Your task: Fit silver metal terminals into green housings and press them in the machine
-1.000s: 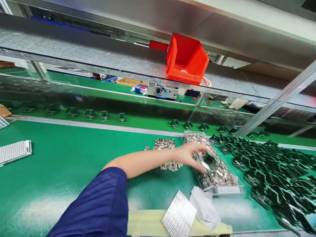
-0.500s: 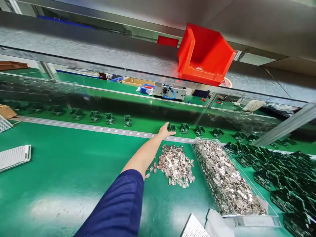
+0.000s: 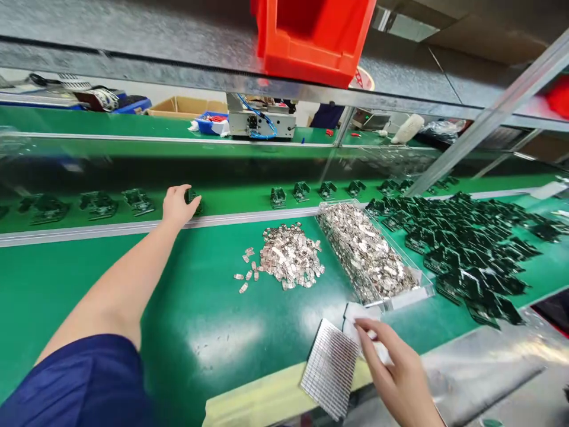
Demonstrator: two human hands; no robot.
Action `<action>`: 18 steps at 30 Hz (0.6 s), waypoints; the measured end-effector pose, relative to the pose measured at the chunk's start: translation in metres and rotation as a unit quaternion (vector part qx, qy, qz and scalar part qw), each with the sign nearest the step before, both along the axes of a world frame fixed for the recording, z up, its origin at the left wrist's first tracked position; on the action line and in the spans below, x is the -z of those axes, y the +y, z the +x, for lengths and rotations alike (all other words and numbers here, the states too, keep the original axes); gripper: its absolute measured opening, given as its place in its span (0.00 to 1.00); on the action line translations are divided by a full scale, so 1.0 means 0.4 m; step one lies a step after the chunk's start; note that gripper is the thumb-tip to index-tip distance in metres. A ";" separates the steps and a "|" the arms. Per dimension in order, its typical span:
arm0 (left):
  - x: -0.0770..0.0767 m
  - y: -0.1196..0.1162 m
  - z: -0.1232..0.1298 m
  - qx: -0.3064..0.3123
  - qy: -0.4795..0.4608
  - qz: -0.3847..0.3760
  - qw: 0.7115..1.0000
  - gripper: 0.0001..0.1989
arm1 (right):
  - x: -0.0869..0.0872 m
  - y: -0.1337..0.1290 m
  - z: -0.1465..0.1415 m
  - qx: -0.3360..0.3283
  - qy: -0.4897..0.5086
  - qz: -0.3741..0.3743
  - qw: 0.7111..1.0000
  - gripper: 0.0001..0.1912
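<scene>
Fingers point(image 3: 185, 194) of the left hand point(image 3: 176, 207) are curled round a board point(image 3: 194, 201) left of the tray point(image 3: 403, 300); a cloth point(image 3: 355, 314) is pinched by the right hand point(image 3: 395, 372).

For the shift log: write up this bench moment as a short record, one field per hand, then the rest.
left hand: curled over a dark green circuit board
right hand: fingers on a white cloth
beside it: perforated metal sheet
rest: clear tray of silvery metal parts, red plastic bin
</scene>
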State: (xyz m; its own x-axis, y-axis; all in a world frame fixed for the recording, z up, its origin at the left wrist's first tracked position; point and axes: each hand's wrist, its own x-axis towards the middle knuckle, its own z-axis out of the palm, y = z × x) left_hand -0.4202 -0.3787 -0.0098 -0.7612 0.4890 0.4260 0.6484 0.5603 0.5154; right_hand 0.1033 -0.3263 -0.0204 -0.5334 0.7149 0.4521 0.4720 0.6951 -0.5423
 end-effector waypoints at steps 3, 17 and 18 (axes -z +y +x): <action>0.036 -0.064 0.111 0.060 0.024 -0.004 0.998 0.23 | 0.018 0.079 -0.119 -0.060 -0.063 -0.059 0.994 0.11; 0.142 -0.421 0.325 0.186 -0.140 -0.017 0.972 0.58 | 0.049 0.128 -0.259 -0.067 -0.262 -0.024 0.962 0.10; 0.143 -0.417 0.319 0.189 -0.153 -0.042 0.969 0.56 | 0.053 0.128 -0.262 -0.075 -0.259 -0.026 0.963 0.10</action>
State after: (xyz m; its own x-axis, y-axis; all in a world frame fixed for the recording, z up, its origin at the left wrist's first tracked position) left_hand -0.2925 -0.5455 -0.0669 -0.6059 0.7802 0.1554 0.6391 0.3611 0.6791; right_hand -0.0015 -0.2750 -0.0416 -0.7764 0.6271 0.0628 0.5854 0.7544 -0.2971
